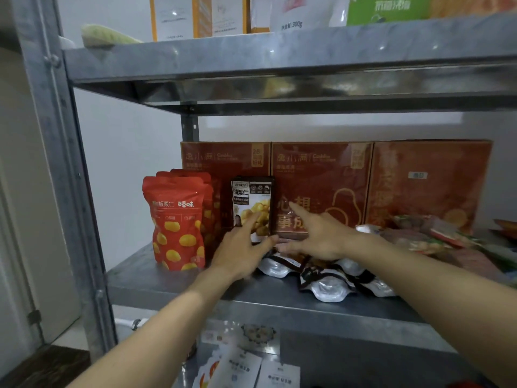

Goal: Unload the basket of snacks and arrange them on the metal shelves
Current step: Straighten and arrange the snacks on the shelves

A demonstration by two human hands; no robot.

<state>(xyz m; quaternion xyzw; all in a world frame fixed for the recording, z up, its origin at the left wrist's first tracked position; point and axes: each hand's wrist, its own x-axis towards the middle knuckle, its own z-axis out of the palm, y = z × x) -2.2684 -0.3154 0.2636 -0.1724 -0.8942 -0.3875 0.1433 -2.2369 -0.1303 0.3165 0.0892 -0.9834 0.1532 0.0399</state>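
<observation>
At frame centre the dark pouch [251, 200] stands upright between my hands. My left hand [243, 247] is nearer, my right hand [316, 236] just beside; both have fingers spread and grip nothing.

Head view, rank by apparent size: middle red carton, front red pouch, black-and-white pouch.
1. middle red carton
2. front red pouch, nearer the camera, so flattered
3. black-and-white pouch, base hidden by the left hand
</observation>
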